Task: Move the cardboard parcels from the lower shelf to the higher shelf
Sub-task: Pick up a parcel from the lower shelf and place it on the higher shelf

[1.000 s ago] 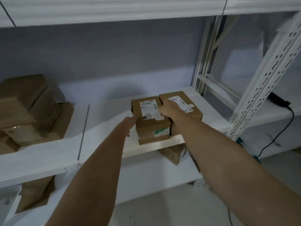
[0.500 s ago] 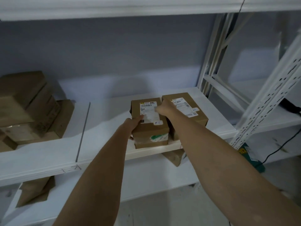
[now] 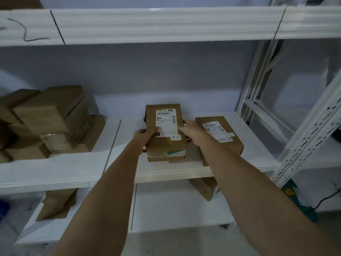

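A brown cardboard parcel with a white label is tilted up off the middle shelf, held between both hands. My left hand grips its left side and my right hand grips its right side. Under it sits another taped parcel, whose front face shows. A second labelled parcel lies flat on the shelf just right of my right hand. The higher shelf runs across the top of the view.
A stack of several brown parcels fills the left of the middle shelf. Two more parcels lie on the shelf below. White perforated uprights stand at the right, with a black cable beyond them.
Both hands closed on the left labelled parcel and lifted it, tilting its far end upward. The view rose, bringing the higher shelf's front edge into sight.
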### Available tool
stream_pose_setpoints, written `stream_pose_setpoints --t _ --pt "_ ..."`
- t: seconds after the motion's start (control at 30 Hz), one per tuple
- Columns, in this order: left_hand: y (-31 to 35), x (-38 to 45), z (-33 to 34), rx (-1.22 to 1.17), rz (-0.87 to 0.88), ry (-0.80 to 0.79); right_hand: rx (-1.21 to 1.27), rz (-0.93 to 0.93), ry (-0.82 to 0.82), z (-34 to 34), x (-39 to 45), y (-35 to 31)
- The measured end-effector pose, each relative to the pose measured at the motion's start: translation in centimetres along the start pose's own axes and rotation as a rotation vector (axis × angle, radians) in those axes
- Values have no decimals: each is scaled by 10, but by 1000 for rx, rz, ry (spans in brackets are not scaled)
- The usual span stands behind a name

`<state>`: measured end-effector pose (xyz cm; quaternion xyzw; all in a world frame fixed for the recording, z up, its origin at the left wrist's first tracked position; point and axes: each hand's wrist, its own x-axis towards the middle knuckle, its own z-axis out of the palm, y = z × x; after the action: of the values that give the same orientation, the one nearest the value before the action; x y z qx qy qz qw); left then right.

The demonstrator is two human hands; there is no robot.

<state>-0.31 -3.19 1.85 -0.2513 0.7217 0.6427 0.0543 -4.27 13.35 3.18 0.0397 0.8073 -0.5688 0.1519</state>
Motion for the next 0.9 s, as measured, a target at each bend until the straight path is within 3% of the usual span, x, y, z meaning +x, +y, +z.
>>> stream_pose_setpoints --t 0.53,0.9 --pt "-48 -59 -40 -20 28 78 49 -20 -98 29 -52 23" --pt "-64 -101 -107 -25 64 83 118 -60 -110 83 -113 14"
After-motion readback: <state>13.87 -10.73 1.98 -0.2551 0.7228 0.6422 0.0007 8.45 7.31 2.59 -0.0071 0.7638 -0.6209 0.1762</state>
